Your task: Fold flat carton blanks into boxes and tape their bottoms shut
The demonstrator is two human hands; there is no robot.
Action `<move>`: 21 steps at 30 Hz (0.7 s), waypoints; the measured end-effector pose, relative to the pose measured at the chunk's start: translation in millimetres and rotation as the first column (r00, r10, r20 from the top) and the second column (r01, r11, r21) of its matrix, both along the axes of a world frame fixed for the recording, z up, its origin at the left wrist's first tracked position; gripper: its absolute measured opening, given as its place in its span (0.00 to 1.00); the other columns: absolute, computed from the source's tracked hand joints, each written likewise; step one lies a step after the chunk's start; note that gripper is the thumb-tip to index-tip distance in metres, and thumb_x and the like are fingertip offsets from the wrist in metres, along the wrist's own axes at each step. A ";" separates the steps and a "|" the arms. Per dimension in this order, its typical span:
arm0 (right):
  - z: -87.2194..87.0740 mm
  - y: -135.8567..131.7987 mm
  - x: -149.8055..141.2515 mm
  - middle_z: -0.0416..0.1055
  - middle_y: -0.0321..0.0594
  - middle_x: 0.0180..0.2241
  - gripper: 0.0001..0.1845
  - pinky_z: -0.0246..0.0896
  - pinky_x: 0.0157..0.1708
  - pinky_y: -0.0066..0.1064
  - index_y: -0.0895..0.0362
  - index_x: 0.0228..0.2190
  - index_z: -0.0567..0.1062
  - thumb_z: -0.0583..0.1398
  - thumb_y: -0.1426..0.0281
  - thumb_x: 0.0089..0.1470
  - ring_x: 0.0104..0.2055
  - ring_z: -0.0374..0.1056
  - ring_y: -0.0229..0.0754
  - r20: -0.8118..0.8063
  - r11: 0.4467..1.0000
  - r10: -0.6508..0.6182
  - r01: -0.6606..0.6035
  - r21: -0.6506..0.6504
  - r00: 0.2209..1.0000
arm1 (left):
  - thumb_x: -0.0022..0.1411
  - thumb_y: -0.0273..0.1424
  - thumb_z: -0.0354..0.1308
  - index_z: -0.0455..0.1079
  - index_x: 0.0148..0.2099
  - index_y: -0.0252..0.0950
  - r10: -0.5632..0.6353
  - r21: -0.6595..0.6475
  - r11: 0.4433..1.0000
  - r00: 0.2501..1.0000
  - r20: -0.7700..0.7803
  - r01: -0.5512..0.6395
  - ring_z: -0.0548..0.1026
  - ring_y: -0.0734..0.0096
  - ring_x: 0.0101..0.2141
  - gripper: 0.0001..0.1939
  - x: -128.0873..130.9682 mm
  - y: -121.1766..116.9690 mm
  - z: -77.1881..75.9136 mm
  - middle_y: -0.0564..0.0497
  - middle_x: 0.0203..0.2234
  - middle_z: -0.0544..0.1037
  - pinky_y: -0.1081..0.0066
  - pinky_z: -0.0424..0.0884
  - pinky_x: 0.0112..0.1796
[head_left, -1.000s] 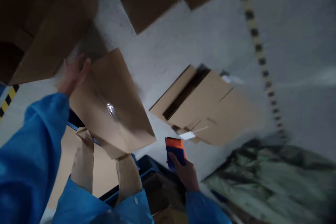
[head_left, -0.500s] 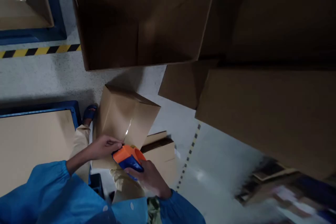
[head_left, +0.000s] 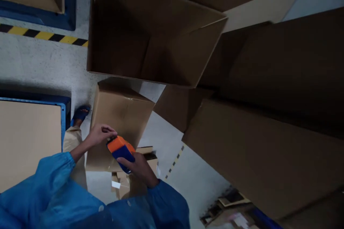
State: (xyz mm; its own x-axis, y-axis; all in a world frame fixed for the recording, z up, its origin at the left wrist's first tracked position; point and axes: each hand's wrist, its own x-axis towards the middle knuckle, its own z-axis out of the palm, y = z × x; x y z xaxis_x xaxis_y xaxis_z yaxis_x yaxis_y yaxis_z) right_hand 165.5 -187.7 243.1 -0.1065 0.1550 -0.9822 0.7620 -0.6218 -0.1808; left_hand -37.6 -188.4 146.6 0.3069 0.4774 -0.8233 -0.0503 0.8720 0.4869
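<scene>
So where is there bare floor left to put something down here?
Bare grey concrete floor lies between the yellow-black striped line, the big open cardboard box and the blue pallet. A second patch borders the dashed line. Around both hands and the small brown carton it is crowded.

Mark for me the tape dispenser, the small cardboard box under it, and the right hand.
tape dispenser (head_left: 120, 147): head view, on its orange top.
small cardboard box (head_left: 120, 114): head view, on its bare upper panel.
right hand (head_left: 138, 166): head view, on the back of the hand gripping the dispenser.
</scene>
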 end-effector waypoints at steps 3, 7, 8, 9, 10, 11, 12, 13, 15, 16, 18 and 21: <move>-21.6 9.9 33.8 0.77 0.39 0.34 0.25 0.66 0.38 0.35 0.55 0.45 0.78 0.66 0.53 0.51 0.39 0.73 0.48 -0.083 0.999 -0.002 0.004 0.033 0.997 | 0.47 0.43 0.72 0.80 0.29 0.35 0.069 0.033 0.997 0.993 -0.095 -0.066 0.81 0.60 0.30 0.16 22.2 11.0 -1.3 0.45 0.26 0.82 0.68 0.78 0.34; -35.5 51.9 73.2 0.78 0.41 0.43 0.31 0.67 0.43 0.39 0.52 0.52 0.74 0.68 0.52 0.50 0.45 0.74 0.50 -0.247 0.992 0.088 -0.062 0.112 0.965 | 0.46 0.44 0.73 0.80 0.29 0.35 0.240 0.177 0.963 0.944 -0.226 -0.202 0.81 0.61 0.28 0.17 49.8 27.8 10.0 0.46 0.25 0.82 0.67 0.79 0.34; -33.6 66.2 78.8 0.77 0.42 0.45 0.31 0.67 0.46 0.40 0.51 0.53 0.74 0.69 0.53 0.50 0.46 0.74 0.51 -0.276 0.985 0.124 -0.085 0.148 0.953 | 0.45 0.44 0.74 0.80 0.28 0.35 0.292 0.215 0.947 0.921 -0.259 -0.240 0.81 0.61 0.27 0.17 55.8 33.1 14.9 0.46 0.24 0.82 0.67 0.80 0.33; -29.7 80.5 82.7 0.77 0.42 0.45 0.31 0.66 0.47 0.40 0.51 0.53 0.74 0.69 0.53 0.50 0.47 0.73 0.51 -0.298 0.978 0.160 -0.109 0.180 0.941 | 0.44 0.44 0.74 0.80 0.28 0.35 0.340 0.255 0.929 0.893 -0.294 -0.269 0.81 0.61 0.27 0.18 61.1 38.5 20.0 0.46 0.24 0.81 0.67 0.80 0.33; -24.2 94.0 85.0 0.77 0.42 0.46 0.31 0.65 0.48 0.40 0.51 0.52 0.74 0.69 0.53 0.50 0.48 0.73 0.51 -0.308 0.970 0.194 -0.135 0.204 0.931 | 0.44 0.43 0.75 0.79 0.28 0.34 0.378 0.293 0.912 0.866 -0.328 -0.287 0.81 0.61 0.27 0.18 65.4 43.8 25.2 0.46 0.24 0.81 0.67 0.80 0.33; -17.7 106.0 86.0 0.77 0.42 0.46 0.31 0.65 0.47 0.40 0.52 0.52 0.74 0.69 0.52 0.50 0.47 0.73 0.50 -0.313 0.963 0.223 -0.159 0.217 0.923 | 0.44 0.43 0.75 0.79 0.28 0.34 0.404 0.323 0.899 0.844 -0.353 -0.295 0.81 0.61 0.27 0.17 68.1 48.7 30.0 0.46 0.25 0.81 0.67 0.80 0.33; -10.8 115.8 86.0 0.78 0.42 0.46 0.30 0.66 0.46 0.38 0.52 0.52 0.74 0.68 0.52 0.50 0.46 0.74 0.50 -0.308 0.958 0.245 -0.181 0.222 0.919 | 0.44 0.42 0.75 0.79 0.28 0.34 0.423 0.345 0.889 0.828 -0.369 -0.301 0.81 0.60 0.27 0.17 68.6 53.0 34.2 0.46 0.25 0.81 0.66 0.81 0.34; -3.9 123.3 85.4 0.78 0.42 0.45 0.30 0.66 0.44 0.37 0.52 0.51 0.75 0.68 0.51 0.50 0.45 0.74 0.49 -0.291 0.953 0.264 -0.204 0.223 0.919 | 0.44 0.41 0.74 0.79 0.28 0.34 0.438 0.359 0.882 0.816 -0.378 -0.306 0.81 0.60 0.28 0.16 66.4 56.7 37.5 0.46 0.25 0.81 0.66 0.81 0.34; 7.8 131.5 84.3 0.78 0.41 0.41 0.29 0.66 0.39 0.34 0.53 0.48 0.75 0.68 0.51 0.50 0.42 0.74 0.48 -0.222 0.942 0.301 -0.253 0.220 0.927 | 0.45 0.40 0.73 0.79 0.29 0.34 0.470 0.386 0.865 0.788 -0.399 -0.320 0.81 0.61 0.28 0.14 52.2 62.4 41.1 0.47 0.25 0.81 0.67 0.81 0.34; 12.3 133.0 84.6 0.78 0.40 0.38 0.28 0.65 0.37 0.33 0.54 0.47 0.76 0.68 0.51 0.50 0.40 0.74 0.48 -0.175 0.936 0.316 -0.277 0.217 0.933 | 0.46 0.39 0.72 0.79 0.29 0.34 0.490 0.404 0.854 0.768 -0.412 -0.328 0.81 0.62 0.28 0.13 40.5 64.8 41.0 0.47 0.25 0.82 0.68 0.80 0.34; 18.2 134.2 88.6 0.77 0.39 0.32 0.24 0.64 0.32 0.31 0.55 0.43 0.77 0.67 0.51 0.51 0.35 0.74 0.46 -0.067 0.924 0.346 -0.327 0.200 0.936 | 0.47 0.37 0.71 0.79 0.29 0.35 0.530 0.434 0.832 0.724 -0.440 -0.345 0.80 0.64 0.27 0.11 11.3 69.4 37.3 0.48 0.26 0.82 0.69 0.80 0.32; 22.7 139.0 104.9 0.76 0.38 0.28 0.21 0.63 0.29 0.30 0.55 0.39 0.77 0.67 0.53 0.51 0.32 0.73 0.45 0.027 0.922 0.361 -0.362 0.136 0.932 | 0.45 0.34 0.71 0.78 0.28 0.35 0.558 0.437 0.818 0.702 -0.443 -0.375 0.78 0.68 0.24 0.10 -33.6 77.5 25.8 0.49 0.25 0.81 0.68 0.78 0.30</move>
State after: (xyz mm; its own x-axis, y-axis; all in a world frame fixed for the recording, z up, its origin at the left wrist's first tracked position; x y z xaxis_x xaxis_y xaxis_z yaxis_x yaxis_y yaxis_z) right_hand 270.4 -48.7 265.8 -0.1786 0.2385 -0.9546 0.9308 -0.2736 -0.2425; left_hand -71.1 -110.9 172.3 -0.4626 0.6776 -0.5717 -0.0670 0.6163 0.7847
